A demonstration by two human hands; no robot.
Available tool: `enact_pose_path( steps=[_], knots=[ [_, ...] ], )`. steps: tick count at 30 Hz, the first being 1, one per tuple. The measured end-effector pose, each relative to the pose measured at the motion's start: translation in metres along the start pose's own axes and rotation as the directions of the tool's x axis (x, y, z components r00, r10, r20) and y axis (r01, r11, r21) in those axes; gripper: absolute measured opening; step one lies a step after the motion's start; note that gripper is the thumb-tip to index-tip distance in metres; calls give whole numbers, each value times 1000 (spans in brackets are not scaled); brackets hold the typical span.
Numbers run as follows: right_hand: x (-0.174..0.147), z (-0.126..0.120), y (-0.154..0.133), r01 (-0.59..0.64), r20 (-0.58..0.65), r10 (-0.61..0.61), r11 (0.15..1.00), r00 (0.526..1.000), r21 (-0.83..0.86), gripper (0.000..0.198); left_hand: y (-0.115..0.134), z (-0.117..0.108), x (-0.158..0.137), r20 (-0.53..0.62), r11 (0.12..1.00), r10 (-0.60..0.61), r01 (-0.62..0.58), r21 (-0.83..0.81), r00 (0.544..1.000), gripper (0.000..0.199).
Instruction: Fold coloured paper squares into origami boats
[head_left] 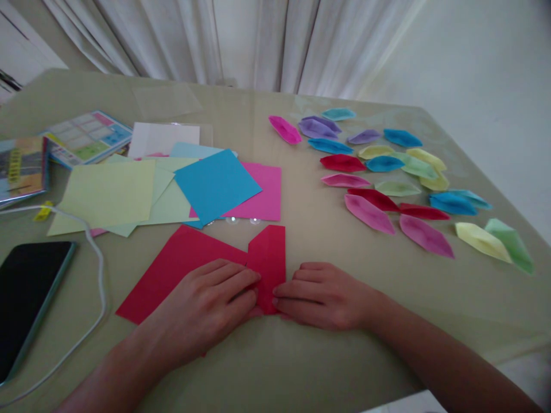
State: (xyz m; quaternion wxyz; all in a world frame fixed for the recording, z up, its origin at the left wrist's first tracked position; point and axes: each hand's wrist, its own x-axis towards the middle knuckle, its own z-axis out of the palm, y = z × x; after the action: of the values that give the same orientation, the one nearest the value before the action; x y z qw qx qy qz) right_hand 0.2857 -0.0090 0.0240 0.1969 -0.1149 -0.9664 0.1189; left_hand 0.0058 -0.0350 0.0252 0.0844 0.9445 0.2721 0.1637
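Note:
A red paper piece with folded edges and an angled top corner lies flat on the table in front of me. My left hand has its fingers together and presses the paper's left side. On the opposite side, my right hand pinches the lower right edge, thumb and fingers closed on it. A larger red sheet extends under my left hand and forearm. Whether it joins the folded piece is hidden by that hand.
Several folded paper boats in many colours spread over the right. Blue, pink and pale yellow sheets overlap at the left. A phone, a white cable and booklets lie further left.

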Motion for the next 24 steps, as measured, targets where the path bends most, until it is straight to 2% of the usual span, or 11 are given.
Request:
enact_pose_path(
  steps=[7, 14, 17, 22, 24],
  knots=[
    [3, 3, -2, -59, -27, 63, 990, 998, 132, 20, 1, -5, 3, 5, 1000, -1, 2, -22, 1000, 27],
    [-2, -5, 1, -126, 66, 114, 963, 991, 237, 19, 1, 1, 2, -27, 996, -69, 68, -60, 997, 24],
    [-1, -5, 1, -122, 33, 117, 968, 993, 220, 17, 1, 1, 3, -42, 994, -74, 70, -79, 996, 26],
    [3, 0, 0, -39, -82, 50, 992, 995, 122, 14, 1, 1, 5, -52, 991, -83, 77, -110, 995, 25],
    [4, 1, -1, -60, -95, 69, 993, 993, 99, 17, 0, 1, 5, -42, 989, -90, 84, -121, 995, 27]
  ],
)
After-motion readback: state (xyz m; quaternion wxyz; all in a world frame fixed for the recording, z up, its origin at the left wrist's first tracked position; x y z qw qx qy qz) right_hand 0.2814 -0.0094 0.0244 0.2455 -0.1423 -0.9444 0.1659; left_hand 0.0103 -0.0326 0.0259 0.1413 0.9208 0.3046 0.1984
